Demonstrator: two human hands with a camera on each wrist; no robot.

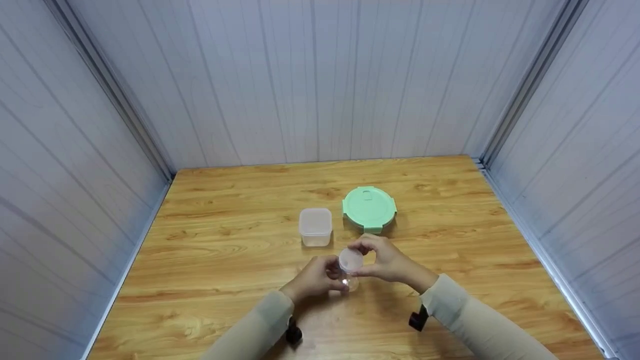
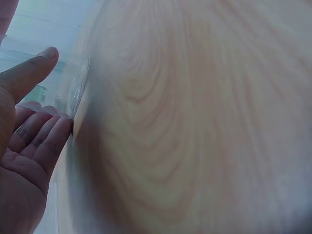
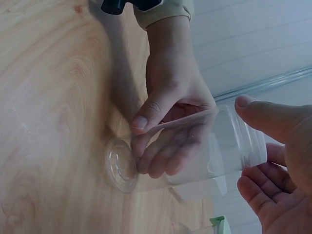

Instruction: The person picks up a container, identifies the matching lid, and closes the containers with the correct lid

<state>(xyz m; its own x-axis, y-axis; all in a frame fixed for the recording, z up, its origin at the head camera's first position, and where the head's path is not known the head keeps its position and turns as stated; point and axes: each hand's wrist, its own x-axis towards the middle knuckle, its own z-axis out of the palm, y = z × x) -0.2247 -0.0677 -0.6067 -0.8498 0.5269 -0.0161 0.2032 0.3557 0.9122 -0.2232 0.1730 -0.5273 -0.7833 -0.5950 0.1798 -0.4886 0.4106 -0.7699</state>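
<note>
A clear plastic jar [image 3: 207, 156] with a whitish translucent lid [image 1: 351, 260] is between my two hands. My left hand [image 1: 316, 277] grips the jar's body from the left; its thumb and fingers lie round the see-through wall in the right wrist view. My right hand [image 1: 385, 261] holds the lid at the top, thumb on one side and fingers on the other. The jar's round base [image 3: 122, 165] is at the wooden table [image 1: 225, 280]; whether it fully touches is hard to tell. In the left wrist view, part of my left hand [image 2: 36, 141] shows against the jar.
Just beyond my hands stands a small square translucent tub [image 1: 316, 227] with its lid on. Right of it is a round container with a mint-green clip lid [image 1: 370, 207]. Pale panel walls [image 1: 320, 85] enclose the table at the back and both sides.
</note>
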